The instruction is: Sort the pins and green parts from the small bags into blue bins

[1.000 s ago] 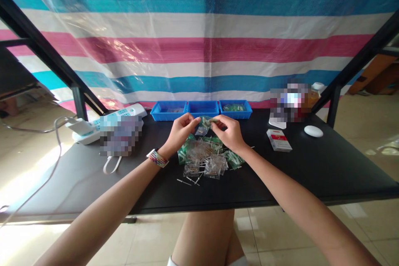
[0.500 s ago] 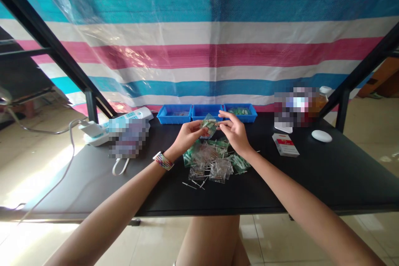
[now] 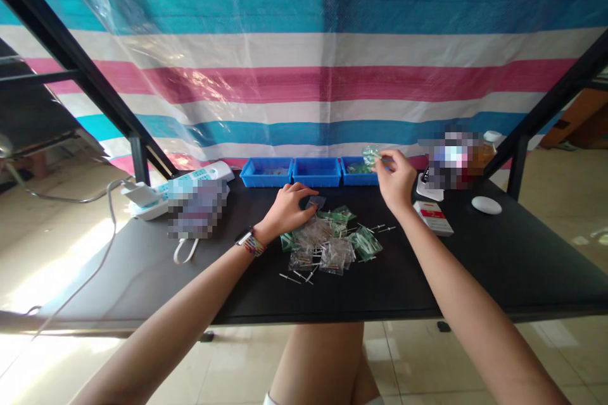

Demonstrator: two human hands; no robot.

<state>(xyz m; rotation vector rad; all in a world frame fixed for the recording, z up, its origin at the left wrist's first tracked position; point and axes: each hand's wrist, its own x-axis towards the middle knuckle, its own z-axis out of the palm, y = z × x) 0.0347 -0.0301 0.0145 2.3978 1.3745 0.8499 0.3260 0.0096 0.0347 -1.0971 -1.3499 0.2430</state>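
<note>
My right hand (image 3: 396,180) is raised over the rightmost of three blue trays (image 3: 360,178), pinching a small clear bag of green parts (image 3: 370,155) between thumb and fingers. My left hand (image 3: 287,207) rests curled on the far edge of a heap of small clear bags (image 3: 327,242), some with green parts and some with metal pins, on the black table (image 3: 475,259). Its fingertips lie beside one small bag (image 3: 315,202); whether they grip it I cannot tell. Loose metal pins (image 3: 297,277) lie around the heap.
The middle blue tray (image 3: 316,172) and the left one (image 3: 266,173) stand along the back edge. A white power strip (image 3: 156,193) with cable is at the left, a red-and-white box (image 3: 432,217) and a white oval object (image 3: 486,205) at the right. A striped tarp hangs behind.
My right hand has carried the bag of green parts from in front of me up and right to the rightmost tray. My left hand let go and dropped onto the heap.
</note>
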